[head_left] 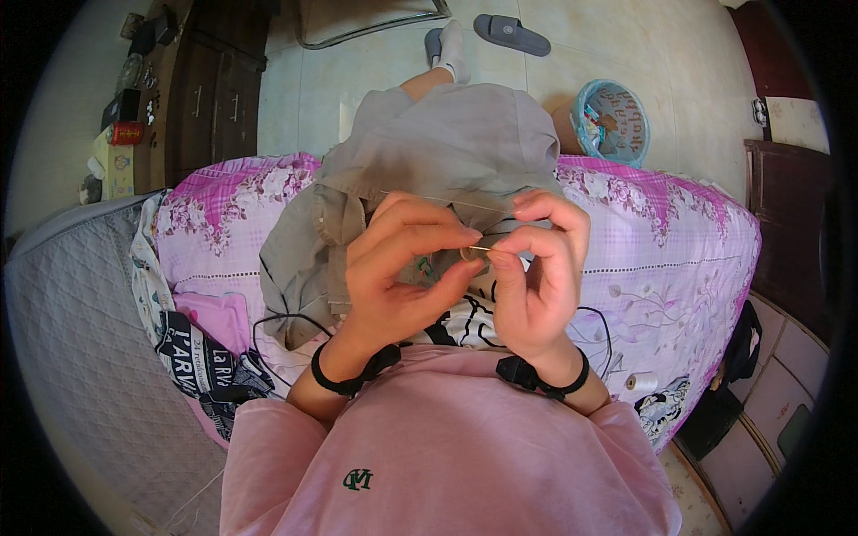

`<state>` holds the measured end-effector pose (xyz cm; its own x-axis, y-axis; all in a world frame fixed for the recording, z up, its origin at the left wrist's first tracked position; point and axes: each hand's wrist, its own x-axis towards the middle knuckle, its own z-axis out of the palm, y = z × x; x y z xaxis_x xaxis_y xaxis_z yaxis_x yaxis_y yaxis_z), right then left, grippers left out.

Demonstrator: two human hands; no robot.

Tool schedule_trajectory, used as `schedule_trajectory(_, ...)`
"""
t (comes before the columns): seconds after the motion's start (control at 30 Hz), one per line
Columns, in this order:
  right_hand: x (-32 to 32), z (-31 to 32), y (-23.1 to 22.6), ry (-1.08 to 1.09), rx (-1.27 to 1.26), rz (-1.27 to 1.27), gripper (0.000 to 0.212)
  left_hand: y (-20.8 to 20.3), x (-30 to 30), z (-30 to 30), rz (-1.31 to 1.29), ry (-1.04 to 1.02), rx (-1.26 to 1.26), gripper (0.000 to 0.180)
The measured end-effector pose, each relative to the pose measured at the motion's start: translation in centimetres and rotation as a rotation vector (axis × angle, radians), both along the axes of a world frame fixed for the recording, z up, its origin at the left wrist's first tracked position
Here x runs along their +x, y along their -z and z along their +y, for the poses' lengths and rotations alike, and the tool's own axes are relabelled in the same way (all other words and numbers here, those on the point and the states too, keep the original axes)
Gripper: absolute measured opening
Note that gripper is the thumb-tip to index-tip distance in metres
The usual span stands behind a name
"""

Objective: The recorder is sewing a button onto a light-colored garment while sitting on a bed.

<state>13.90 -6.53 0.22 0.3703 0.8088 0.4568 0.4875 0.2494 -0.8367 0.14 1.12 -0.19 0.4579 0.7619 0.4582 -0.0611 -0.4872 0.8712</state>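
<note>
In front of my chest, both hands come together over my lap. My right hand (541,272) is closed, pinching a thin gold-coloured needle (480,248) between thumb and index finger. Its point side reaches toward the fingertips of my left hand (398,259). Those fingertips pinch a small round piece (467,255), perhaps a button; fingers partly cover it. A pale thread (438,198) runs above the hands, from behind the left fingers toward the right ones. Grey cloth (438,134) covers my legs, and black-and-white printed fabric (467,323) lies below the hands.
I sit on a bed with a pink floral sheet (661,259). A white thread spool (639,381) lies at the right. Beyond stand a blue-lined wastebasket (643,134) and a grey slipper (512,35). Dark cabinets (210,98) are at the far left. A black cord (256,344) loops beside me.
</note>
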Motion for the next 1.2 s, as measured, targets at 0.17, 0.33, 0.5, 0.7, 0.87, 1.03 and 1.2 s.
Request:
schedule_trajectory(0.17, 1.2, -0.2, 0.1, -0.069, 0.021, 0.079, 0.014, -0.1, -0.3, -0.1, 0.007, 0.005, -0.114, 0.028)
schedule_trajectory(0.33, 1.3, -0.5, 0.1, -0.080, 0.039, 0.195, 0.015, 0.6, -0.5, -0.1, -0.066, 0.043, -0.187, 0.029)
schedule_trajectory(0.5, 1.2, -0.5, -0.3, -0.098, 0.065, 0.196, 0.015, 0.4, -0.7, -0.2, -0.073, 0.087, -0.206, 0.027)
schedule_trajectory(0.7, 1.1, -0.6, -0.5, -0.055, 0.100, 0.122, 0.015, 0.6, -0.4, -0.7, -0.176, 0.068, -0.333, 0.029)
schedule_trajectory(0.87, 1.1, -0.5, -0.7, -0.028, 0.119, 0.056, 0.019, 0.6, 0.1, -0.8, -0.238, 0.075, -0.368, 0.030)
schedule_trajectory(1.03, 1.0, -0.4, -0.8, -0.003, 0.120, 0.021, 0.020, 0.7, 0.2, -0.9, -0.250, 0.088, -0.398, 0.031)
schedule_trajectory(1.2, 1.1, -0.4, -0.9, 0.005, 0.099, -0.007, 0.019, 0.8, 0.4, -0.7, -0.284, 0.054, -0.380, 0.027)
